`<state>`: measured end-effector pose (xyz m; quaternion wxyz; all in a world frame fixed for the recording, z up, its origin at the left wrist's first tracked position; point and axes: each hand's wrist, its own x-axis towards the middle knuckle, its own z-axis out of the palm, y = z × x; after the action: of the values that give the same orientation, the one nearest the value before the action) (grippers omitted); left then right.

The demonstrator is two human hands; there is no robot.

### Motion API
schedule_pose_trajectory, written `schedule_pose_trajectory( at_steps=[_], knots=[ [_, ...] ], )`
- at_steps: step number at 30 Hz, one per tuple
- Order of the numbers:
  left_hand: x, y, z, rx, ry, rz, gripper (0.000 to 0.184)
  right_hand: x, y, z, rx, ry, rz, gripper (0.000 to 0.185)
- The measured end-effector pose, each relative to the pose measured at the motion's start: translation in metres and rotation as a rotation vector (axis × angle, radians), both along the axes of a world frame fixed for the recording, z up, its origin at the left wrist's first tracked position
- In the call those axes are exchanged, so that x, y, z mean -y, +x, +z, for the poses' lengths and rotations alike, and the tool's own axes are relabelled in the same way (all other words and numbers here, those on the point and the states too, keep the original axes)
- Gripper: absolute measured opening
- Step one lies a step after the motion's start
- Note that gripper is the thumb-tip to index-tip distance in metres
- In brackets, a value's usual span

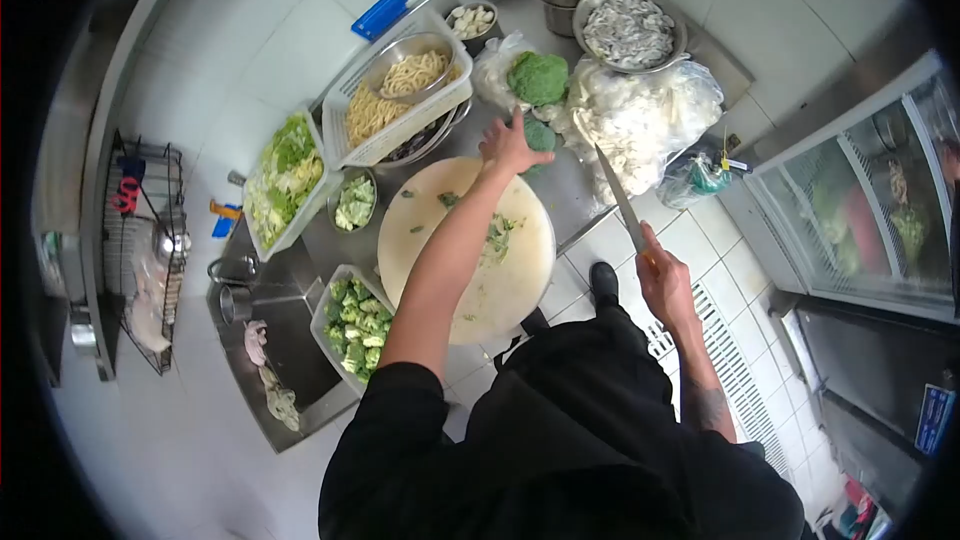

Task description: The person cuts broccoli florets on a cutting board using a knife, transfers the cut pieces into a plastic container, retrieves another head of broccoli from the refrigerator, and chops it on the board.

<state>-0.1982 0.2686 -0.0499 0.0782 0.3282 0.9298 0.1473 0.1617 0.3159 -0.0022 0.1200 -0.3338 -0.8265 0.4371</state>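
My left hand [512, 147] reaches over the far edge of the round cutting board [520, 285], its fingers spread beside a green broccoli head [539, 143]. Whether the fingertips touch it, I cannot tell. Another broccoli head [538, 78] lies just beyond, against a plastic bag. On the right, my right hand [665, 278] is wrapped round the handle of a long knife [622, 202], whose blade points up and away from me. Green leaf scraps [499, 238] are scattered over the board.
Bags of pale vegetables [640, 125] and a metal bowl of grey strips [630, 32] stand at the back right. A noodle basket [375, 120], lettuce tub [285, 180] and broccoli tub [355, 325] line the left. A glass-door fridge [870, 190] stands right.
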Motion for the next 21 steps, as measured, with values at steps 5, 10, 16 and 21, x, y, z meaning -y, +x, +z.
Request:
schedule_pose_trajectory(
  at_steps=[5, 10, 16, 21],
  knots=[
    [-0.032, -0.001, -0.009, 0.078, -0.424, -0.118, 0.115, 0.0, 0.019, 0.007, 0.026, -0.04, -0.079, 0.057],
    [0.015, 0.004, 0.027, 0.095, 0.179, -0.166, 0.085, -0.001, 0.021, -0.004, -0.021, -0.04, -0.062, 0.059],
    [0.166, 0.019, 0.05, 1.07, 0.784, 0.559, 0.032, 0.011, -0.016, 0.003, -0.132, -0.03, 0.186, 0.057],
    [0.237, 0.057, 0.008, 0.833, 0.837, 0.792, 0.038, 0.04, -0.039, 0.0, -0.096, -0.066, 0.405, 0.054]
  ],
)
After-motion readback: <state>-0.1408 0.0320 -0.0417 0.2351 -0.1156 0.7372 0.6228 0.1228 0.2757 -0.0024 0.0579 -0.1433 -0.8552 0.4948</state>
